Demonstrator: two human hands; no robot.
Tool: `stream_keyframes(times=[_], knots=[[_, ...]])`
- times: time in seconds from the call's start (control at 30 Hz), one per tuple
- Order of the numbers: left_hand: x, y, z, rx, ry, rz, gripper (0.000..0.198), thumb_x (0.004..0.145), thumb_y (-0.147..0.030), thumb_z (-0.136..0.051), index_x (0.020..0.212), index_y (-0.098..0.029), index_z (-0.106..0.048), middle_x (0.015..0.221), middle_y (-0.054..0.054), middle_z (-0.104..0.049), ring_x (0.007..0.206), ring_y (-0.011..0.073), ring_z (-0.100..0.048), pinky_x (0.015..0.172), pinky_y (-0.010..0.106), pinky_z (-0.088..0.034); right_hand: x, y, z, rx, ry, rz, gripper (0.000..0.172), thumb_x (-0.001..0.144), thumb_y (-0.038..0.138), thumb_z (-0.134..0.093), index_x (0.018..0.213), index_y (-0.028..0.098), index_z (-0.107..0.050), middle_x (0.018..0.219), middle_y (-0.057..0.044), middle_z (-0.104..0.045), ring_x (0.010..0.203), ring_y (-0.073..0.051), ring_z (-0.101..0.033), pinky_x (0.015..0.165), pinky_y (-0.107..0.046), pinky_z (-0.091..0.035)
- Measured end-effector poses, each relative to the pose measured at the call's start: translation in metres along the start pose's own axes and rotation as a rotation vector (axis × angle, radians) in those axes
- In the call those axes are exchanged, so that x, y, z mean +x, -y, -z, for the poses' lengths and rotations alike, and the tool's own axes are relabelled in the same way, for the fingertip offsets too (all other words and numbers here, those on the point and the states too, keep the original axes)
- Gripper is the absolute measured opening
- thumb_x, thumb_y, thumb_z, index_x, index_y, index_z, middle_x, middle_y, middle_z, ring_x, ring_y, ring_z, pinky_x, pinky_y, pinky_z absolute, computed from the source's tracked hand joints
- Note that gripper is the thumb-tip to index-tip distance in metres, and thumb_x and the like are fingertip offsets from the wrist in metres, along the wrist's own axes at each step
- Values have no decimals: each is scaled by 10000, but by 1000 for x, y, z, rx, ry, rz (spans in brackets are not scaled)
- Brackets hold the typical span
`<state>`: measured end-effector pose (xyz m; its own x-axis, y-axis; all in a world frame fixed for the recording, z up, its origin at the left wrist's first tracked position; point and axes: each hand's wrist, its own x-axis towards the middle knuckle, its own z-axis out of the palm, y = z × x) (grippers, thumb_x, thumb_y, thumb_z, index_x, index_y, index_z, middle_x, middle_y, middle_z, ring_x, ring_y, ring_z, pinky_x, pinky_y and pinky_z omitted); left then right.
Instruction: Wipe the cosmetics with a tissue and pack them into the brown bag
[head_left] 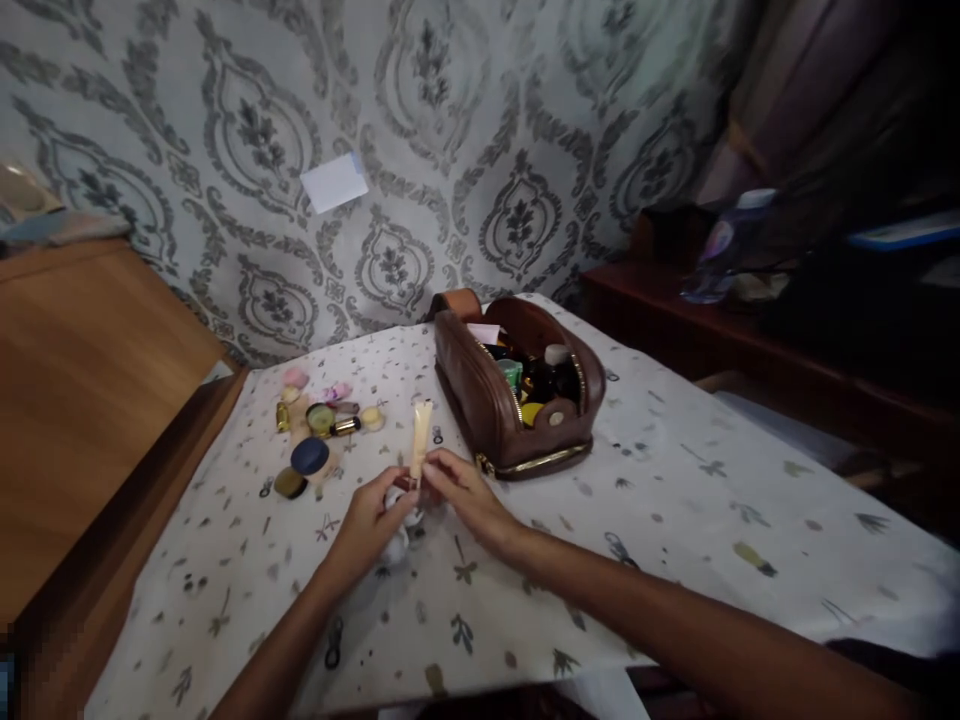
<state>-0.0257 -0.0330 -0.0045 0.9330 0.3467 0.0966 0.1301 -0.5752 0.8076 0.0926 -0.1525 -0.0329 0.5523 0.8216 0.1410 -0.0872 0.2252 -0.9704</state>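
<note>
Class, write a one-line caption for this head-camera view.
Both hands hold a cream tube upright beside an open brown pouch.

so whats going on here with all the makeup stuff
A person sits at a table covered with a patterned cloth. Both hands meet near the middle: the right hand holds a slim cream-coloured tube upright by its lower end, and the left hand is at its base, with something small and white under it. An open brown leather pouch full of bottles and jars sits just behind. A cluster of small cosmetics lies to the left.
</note>
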Motion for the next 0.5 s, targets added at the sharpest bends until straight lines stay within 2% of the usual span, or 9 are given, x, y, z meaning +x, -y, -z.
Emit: stream_keyframes(times=[0.1, 0.3, 0.43, 0.5], knots=[[2, 3, 2, -69, -9, -1, 339, 903, -430, -533, 1094, -164, -622, 928, 43, -687, 843, 178, -622, 778, 258, -475, 1, 0, -3, 50, 14, -26, 417, 835, 612, -578, 890, 201, -542, 788, 10, -560, 704, -131, -525, 672, -263, -452], [4, 17, 3, -32, -23, -57, 342, 936, -437, -486, 1002, -150, -659, 784, -1, -645, 733, 148, -571, 707, 233, -453, 4, -2, -7, 46, 147, -54, 398, 832, 521, -627, 1038, 188, -552, 819, 1, -588, 700, -123, -538, 627, -249, -439], [2, 22, 4, -55, -42, -49, 363, 937, -463, -473, 979, -156, -663, 817, 3, -657, 779, 159, -586, 739, 237, -458, 2, -5, -3, -1, 271, -33, 547, 789, 382, -689, 1269, 199, -503, 879, -2, -611, 792, -137, -572, 728, -276, -468], [0, 23, 5, -68, -52, -37, 369, 931, -470, -473, 945, -154, -664, 839, 14, -664, 796, 169, -591, 757, 246, -457, 1, -7, -1, -88, 292, -17, 548, 795, 326, -674, 1302, 202, -506, 922, -14, -619, 835, -145, -579, 772, -295, -480]])
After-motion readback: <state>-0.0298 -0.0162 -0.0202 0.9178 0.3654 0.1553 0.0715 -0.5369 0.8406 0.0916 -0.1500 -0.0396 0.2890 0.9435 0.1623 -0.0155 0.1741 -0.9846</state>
